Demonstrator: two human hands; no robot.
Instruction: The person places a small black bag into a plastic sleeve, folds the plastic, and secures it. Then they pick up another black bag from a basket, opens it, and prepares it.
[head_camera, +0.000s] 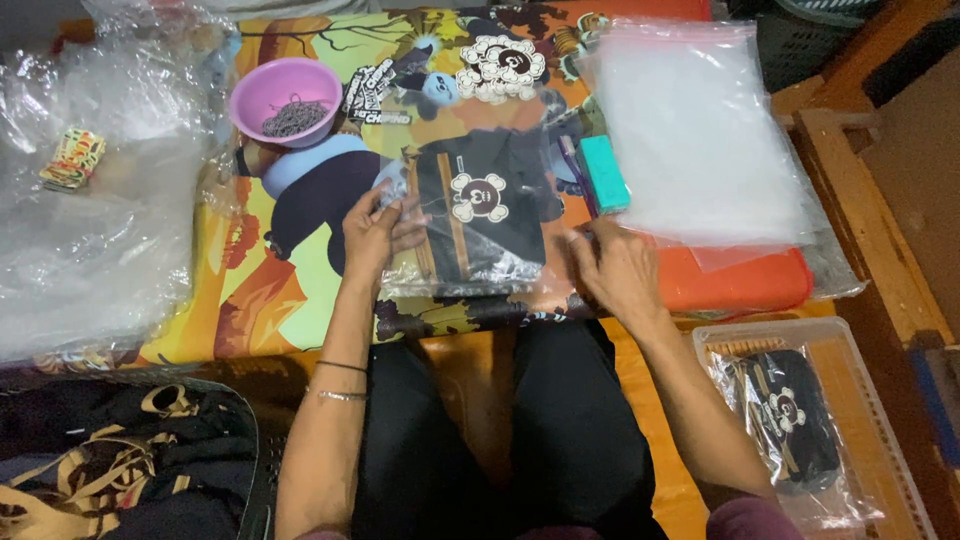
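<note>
A folded black garment with a white skull print sits inside a clear plastic bag (480, 215) on a small colourful cartoon-printed table (290, 290). My left hand (375, 232) pinches the bag's left edge near its top. My right hand (615, 265) rests at the bag's right edge, fingers curled on the plastic. Both forearms reach out over my black-trousered knees.
A pink bowl (285, 95) of dark loops stands at the back left. A teal block (604, 172) lies by a stack of clear bags (700, 130) on the right. A clear tray (870, 400) holds a bagged black garment. Loose black garments (130, 460) lie lower left beside crumpled plastic (90, 230).
</note>
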